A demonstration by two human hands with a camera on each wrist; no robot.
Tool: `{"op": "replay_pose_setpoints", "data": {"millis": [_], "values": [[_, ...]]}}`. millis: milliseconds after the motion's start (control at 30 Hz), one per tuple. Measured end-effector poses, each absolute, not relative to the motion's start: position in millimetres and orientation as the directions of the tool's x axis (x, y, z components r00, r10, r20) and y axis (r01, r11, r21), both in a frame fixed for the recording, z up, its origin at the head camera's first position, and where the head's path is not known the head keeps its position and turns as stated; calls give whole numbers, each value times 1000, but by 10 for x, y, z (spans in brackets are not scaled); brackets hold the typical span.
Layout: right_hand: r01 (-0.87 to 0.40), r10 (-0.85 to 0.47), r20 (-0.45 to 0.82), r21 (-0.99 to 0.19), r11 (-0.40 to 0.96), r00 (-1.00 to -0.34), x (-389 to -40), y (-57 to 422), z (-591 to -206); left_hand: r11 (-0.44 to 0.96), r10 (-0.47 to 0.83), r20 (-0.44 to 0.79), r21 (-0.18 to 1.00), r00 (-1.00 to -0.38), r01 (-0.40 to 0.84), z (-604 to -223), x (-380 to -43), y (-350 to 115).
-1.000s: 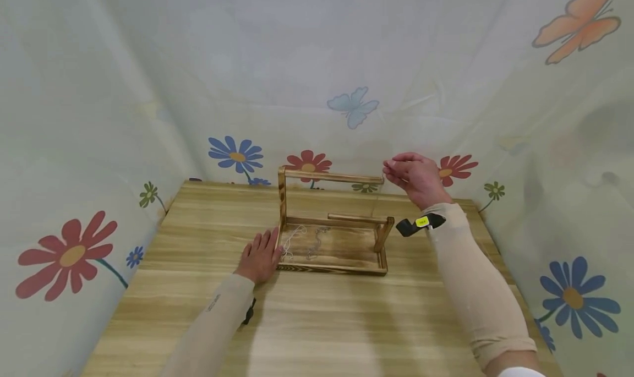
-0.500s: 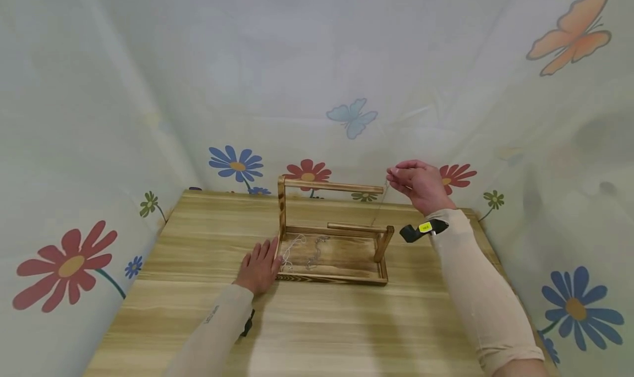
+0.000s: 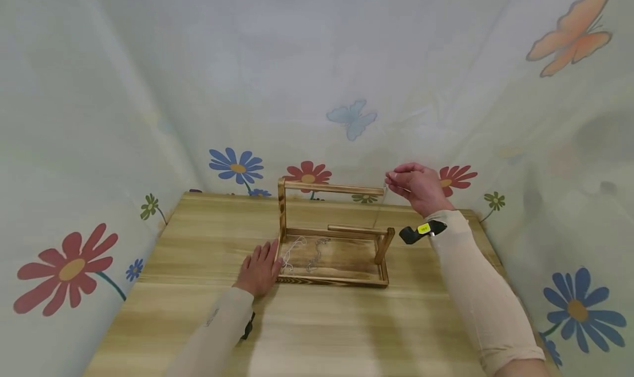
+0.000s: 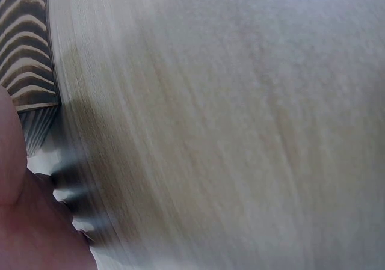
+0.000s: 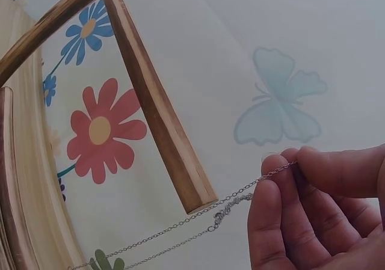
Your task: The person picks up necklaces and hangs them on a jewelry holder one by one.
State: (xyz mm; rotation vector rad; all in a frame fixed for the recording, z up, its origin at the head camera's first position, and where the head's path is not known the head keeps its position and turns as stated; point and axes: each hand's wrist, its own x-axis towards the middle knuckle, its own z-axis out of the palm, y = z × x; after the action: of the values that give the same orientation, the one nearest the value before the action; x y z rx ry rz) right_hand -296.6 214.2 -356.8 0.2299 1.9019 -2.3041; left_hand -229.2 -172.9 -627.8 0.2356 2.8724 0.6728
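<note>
A brown wooden jewelry stand (image 3: 332,282) with a tray base and two bars stands on the table. My left hand (image 3: 258,268) rests with straight fingers against its left side; the left wrist view catches part of that hand (image 4: 36,228) beside the stand's dark-grained corner (image 4: 27,59). Thumb and fingertips of my right hand (image 3: 418,187) pinch a thin silver chain necklace (image 5: 231,208). They are level with the free right end of the upper bar (image 3: 337,187). In the right wrist view two strands slope down left, passing close by that bar's end (image 5: 195,201).
Inside the tray lie a whitish tangled chain or cord (image 3: 294,250) and a silver chain (image 3: 317,254). A lower bar (image 3: 354,229) extends left from the stand's right post (image 3: 383,246). A flower-and-butterfly printed cloth (image 3: 297,63) encloses the wooden table (image 3: 317,327).
The head view has tilted slightly, so the scene sits lower. My right hand, with the necklace, shifts only slightly near the upper bar's end. My left hand stays against the stand.
</note>
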Motion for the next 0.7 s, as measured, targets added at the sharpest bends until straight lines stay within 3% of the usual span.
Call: {"op": "replay_pose_setpoints", "data": {"millis": [700], "values": [[207, -68, -202, -975, -78, -977, -2924, 2037, -3561, 877, 182, -136, 471, -974, 98, -6298, -2254, -1709]]}}
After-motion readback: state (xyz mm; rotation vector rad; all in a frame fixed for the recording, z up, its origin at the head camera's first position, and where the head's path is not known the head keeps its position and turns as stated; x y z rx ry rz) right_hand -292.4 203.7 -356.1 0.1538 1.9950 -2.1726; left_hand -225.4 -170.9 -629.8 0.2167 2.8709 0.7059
